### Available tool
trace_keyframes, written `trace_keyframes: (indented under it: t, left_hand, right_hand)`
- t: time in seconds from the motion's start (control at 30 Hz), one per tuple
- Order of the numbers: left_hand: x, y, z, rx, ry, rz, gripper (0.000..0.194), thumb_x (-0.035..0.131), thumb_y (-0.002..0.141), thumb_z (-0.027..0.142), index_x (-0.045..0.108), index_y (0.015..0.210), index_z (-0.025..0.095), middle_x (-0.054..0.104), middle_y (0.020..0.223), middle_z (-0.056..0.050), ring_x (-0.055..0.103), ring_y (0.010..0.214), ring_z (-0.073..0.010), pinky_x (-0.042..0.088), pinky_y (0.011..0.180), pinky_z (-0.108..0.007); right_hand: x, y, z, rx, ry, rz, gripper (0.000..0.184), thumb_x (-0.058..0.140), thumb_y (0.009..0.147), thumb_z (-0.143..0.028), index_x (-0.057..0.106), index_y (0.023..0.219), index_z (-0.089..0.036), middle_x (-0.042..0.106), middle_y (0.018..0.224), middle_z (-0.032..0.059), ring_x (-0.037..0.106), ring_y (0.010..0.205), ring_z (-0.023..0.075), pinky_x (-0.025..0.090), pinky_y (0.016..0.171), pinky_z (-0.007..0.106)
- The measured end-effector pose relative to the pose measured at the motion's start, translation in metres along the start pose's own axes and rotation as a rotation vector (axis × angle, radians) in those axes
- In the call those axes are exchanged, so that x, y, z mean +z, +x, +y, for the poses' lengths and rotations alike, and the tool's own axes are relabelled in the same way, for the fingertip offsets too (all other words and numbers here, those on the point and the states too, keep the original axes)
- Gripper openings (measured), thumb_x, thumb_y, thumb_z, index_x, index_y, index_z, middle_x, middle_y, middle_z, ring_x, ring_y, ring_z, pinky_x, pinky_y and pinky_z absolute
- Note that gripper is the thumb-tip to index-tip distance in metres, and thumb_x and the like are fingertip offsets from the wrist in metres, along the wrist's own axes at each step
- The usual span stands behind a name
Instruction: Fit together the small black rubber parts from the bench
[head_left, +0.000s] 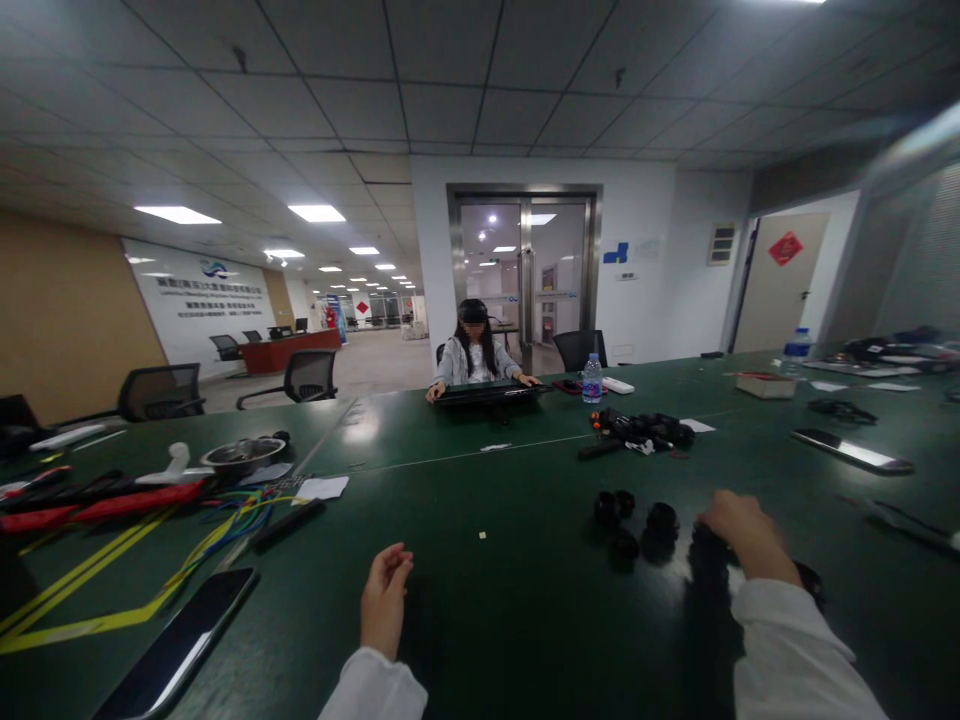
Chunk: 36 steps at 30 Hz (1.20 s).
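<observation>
My right hand [742, 530] reaches down over the table with its fingers bent onto a small black round part [705, 542]. The hand hides much of that part and is slightly blurred. To its left stands another black round part [663, 520], with several similar ones [606, 508] grouped beyond. One more black part [810, 577] shows partly from behind my right wrist. My left hand [385, 600] hovers over the near middle of the table, fingers loosely curled and thumb apart, holding nothing. Closest to it is a tiny pale square scrap [482, 535].
On the green table [480, 620], a phone [180, 640] lies front left near coloured cables [225, 525] and a metal bowl [244, 453]. Black gear [649, 430], a bottle [592, 378] and another phone [851, 450] lie right. A person [474, 350] sits opposite, hands on a dark flat panel [491, 393].
</observation>
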<state>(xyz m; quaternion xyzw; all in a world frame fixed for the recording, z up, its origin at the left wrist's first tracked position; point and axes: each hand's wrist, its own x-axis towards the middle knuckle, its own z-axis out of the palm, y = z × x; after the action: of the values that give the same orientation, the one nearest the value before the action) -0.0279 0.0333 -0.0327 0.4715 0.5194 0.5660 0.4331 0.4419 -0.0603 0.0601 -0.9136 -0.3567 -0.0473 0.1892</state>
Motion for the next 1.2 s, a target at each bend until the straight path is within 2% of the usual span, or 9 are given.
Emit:
trace_keyframes:
  t: [0.1,0.17,0.23,0.33,0.43,0.53,0.97,1.1,1.2]
  left_hand:
    - [0.001,-0.002,0.002,0.002,0.009,0.009,0.038,0.055,0.061,0.037,0.052,0.095,0.018,0.059,0.091,-0.007,0.056,0.084,-0.0238,0.040,0.057,-0.028]
    - [0.002,-0.003,0.004,0.010,0.016,0.023,0.037,0.054,0.061,0.037,0.052,0.094,0.018,0.059,0.089,-0.007,0.056,0.083,-0.0234,0.040,0.057,-0.028]
    - [0.003,-0.005,0.005,0.014,0.021,0.031,0.036,0.053,0.062,0.037,0.053,0.093,0.018,0.060,0.089,-0.007,0.056,0.083,-0.0233,0.040,0.057,-0.028]
    - [0.003,-0.005,0.006,0.010,0.023,0.031,0.036,0.054,0.061,0.035,0.052,0.093,0.018,0.060,0.090,-0.007,0.056,0.084,-0.0233,0.040,0.057,-0.028]
    - [0.002,-0.005,0.007,0.006,0.022,0.027,0.037,0.055,0.061,0.034,0.052,0.094,0.018,0.059,0.090,-0.007,0.056,0.084,-0.0236,0.040,0.058,-0.028]
    - [0.002,-0.005,0.007,-0.001,0.020,0.017,0.037,0.054,0.061,0.035,0.052,0.094,0.018,0.059,0.091,-0.007,0.055,0.085,-0.0238,0.040,0.059,-0.029]
    - [0.002,-0.005,0.007,-0.014,0.008,0.009,0.037,0.057,0.061,0.033,0.053,0.095,0.017,0.059,0.091,-0.007,0.056,0.084,-0.0238,0.041,0.060,-0.030]
    - [0.003,-0.005,0.006,-0.008,0.011,0.007,0.037,0.056,0.061,0.033,0.052,0.095,0.017,0.058,0.091,-0.007,0.055,0.085,-0.0236,0.041,0.059,-0.029]
    - [0.004,-0.005,0.007,-0.009,0.020,0.009,0.037,0.055,0.062,0.033,0.051,0.095,0.017,0.058,0.092,-0.007,0.055,0.085,-0.0231,0.040,0.059,-0.028]
  right_hand:
    - [-0.012,-0.005,-0.030,-0.128,-0.029,0.039,0.041,0.043,0.073,-0.036,0.052,0.106,-0.014,0.052,0.104,0.0202,0.055,0.092,0.0285,0.043,0.071,0.037]
    - [-0.007,-0.014,-0.058,-0.356,-0.071,-0.004,0.042,0.039,0.076,-0.035,0.047,0.111,-0.013,0.053,0.104,0.0165,0.053,0.095,0.0236,0.040,0.079,0.033]
    - [0.011,-0.028,-0.083,-0.447,-0.086,-0.048,0.041,0.041,0.076,-0.034,0.045,0.113,-0.018,0.053,0.103,0.0117,0.052,0.095,0.0206,0.039,0.079,0.030]
    - [0.047,-0.053,-0.107,-0.462,-0.136,-0.090,0.045,0.050,0.070,-0.032,0.043,0.114,-0.023,0.049,0.107,0.0124,0.050,0.094,0.0267,0.040,0.071,0.036]
    - [0.071,-0.068,-0.111,-0.470,-0.190,-0.072,0.035,0.048,0.072,-0.021,0.049,0.106,-0.023,0.039,0.118,0.0146,0.045,0.100,0.0312,0.037,0.071,0.042]
    - [0.077,-0.068,-0.109,-0.483,-0.225,-0.046,0.036,0.042,0.072,-0.011,0.050,0.105,-0.022,0.037,0.118,0.0142,0.046,0.098,0.0304,0.034,0.073,0.043]
    - [0.066,-0.071,-0.113,-0.507,-0.252,-0.015,0.036,0.042,0.071,-0.010,0.050,0.103,-0.024,0.044,0.108,0.0115,0.052,0.090,0.0270,0.030,0.075,0.043]
    - [0.059,-0.075,-0.122,-0.518,-0.170,0.097,0.037,0.038,0.076,-0.014,0.042,0.111,-0.025,0.041,0.114,0.0123,0.049,0.093,0.0272,0.031,0.075,0.042]
    - [0.053,-0.076,-0.127,-0.514,0.014,0.184,0.035,0.037,0.078,-0.021,0.040,0.113,-0.024,0.042,0.113,0.0117,0.049,0.092,0.0264,0.034,0.074,0.040]
